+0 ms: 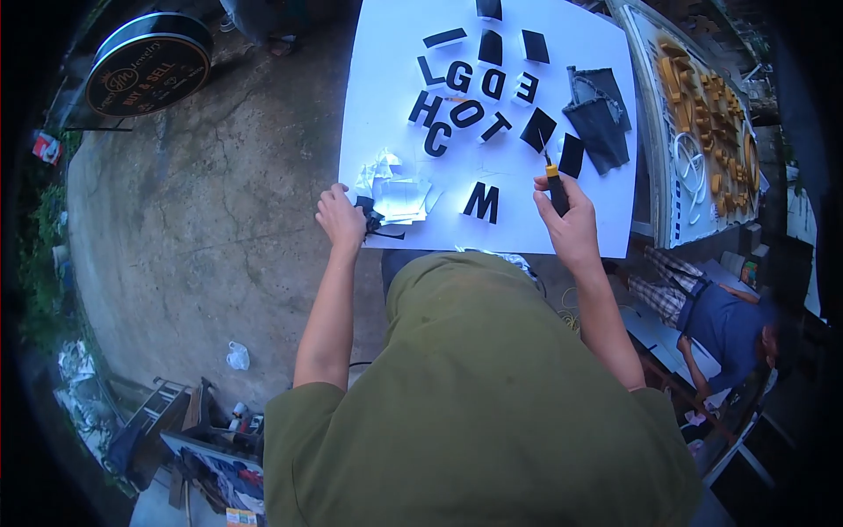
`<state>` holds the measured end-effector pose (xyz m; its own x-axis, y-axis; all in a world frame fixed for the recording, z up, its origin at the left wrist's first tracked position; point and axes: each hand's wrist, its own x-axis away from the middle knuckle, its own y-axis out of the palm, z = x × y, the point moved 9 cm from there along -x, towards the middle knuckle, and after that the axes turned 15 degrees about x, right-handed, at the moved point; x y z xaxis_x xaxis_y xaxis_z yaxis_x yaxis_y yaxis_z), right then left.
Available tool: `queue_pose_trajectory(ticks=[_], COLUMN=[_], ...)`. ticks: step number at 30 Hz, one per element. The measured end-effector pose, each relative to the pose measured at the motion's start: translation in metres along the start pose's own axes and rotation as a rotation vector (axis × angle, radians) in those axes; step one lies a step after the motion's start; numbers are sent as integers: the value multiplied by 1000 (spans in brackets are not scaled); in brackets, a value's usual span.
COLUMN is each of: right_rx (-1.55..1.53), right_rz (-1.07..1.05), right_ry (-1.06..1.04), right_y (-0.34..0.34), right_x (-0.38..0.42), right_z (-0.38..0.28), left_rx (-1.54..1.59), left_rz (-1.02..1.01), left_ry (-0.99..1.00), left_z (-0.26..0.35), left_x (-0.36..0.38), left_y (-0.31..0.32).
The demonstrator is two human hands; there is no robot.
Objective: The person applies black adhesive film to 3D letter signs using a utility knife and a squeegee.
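My right hand [569, 220] is closed round the black-and-yellow handle of a thin-tipped tool [555, 184]. Its tip points away from me, just short of a black rectangle [538, 132]. My left hand [341, 217] is curled at the left edge of the white board [562, 233], with black scraps [373, 215] coming out at its thumb side. Crumpled silvery-white scraps [399, 198] lie beside them. A black letter W [481, 203] stands between my hands. Farther up are several raised black letters, among them C [436, 140], H [426, 110] and T [495, 126].
Dark cloth [599, 119] lies on the board's right side. Beyond it, a panel [694, 228] carries yellow-brown shapes and a white cord. A person in blue [733, 325] is at lower right. A round sign [149, 70] stands at upper left; a ladder [162, 400] is at lower left.
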<state>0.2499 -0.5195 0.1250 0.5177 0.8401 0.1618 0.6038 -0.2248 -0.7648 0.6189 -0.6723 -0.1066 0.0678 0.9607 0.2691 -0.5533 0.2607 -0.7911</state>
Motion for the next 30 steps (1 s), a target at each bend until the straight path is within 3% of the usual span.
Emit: queue_pose_trajectory(ticks=[1, 4, 6, 8, 11, 14, 20, 26, 30], right_rx=[-7, -18, 28, 32, 0, 1, -68, -140, -194], right_rz=[8, -33, -38, -44, -43, -52, -116, -212, -243], right_ry=[12, 124, 146, 164, 186, 209, 290, 387, 410], right_y=[-1, 0, 2, 1, -4, -7, 7, 32, 44], right_x=[1, 4, 5, 7, 11, 14, 21, 25, 29], right_z=[8, 33, 56, 70, 85, 106, 157, 194, 203], left_rx=[35, 233, 557, 534, 327, 238, 302, 198, 199], left_rz=[68, -18, -344, -486, -495, -531, -514, -510, -547], left_ry=[112, 349, 271, 297, 410, 401, 338, 297, 509], left_z=[25, 92, 116, 136, 163, 167, 151, 182, 207], left_x=[9, 32, 49, 68, 87, 91, 85, 86, 64], left_y=[-6, 11, 61, 102, 133, 161, 197, 164, 167])
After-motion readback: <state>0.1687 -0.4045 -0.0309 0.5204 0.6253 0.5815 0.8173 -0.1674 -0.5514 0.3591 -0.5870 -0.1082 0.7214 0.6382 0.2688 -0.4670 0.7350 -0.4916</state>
